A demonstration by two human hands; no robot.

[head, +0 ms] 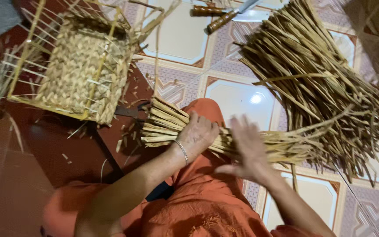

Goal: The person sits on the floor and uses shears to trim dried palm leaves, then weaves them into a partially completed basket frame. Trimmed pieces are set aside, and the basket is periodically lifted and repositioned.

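Now, left hand (198, 134): fingers closed around the strip bundle (167, 125), which lies across the lap.
Right hand (247, 147): fingers spread wide, flat on the strips.
Doing it well: I think cut ends should stay level, grip firm.
Hard to see: right hand is blurred; basket (82, 66) and knives (224, 15) partly cut off.

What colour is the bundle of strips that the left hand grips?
Pale straw yellow. The bundle shows best in the head view.

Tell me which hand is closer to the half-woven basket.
Left. The left hand grips the bundle of straw strips just right of the half-woven basket; the right hand lies farther right along the bundle, open.
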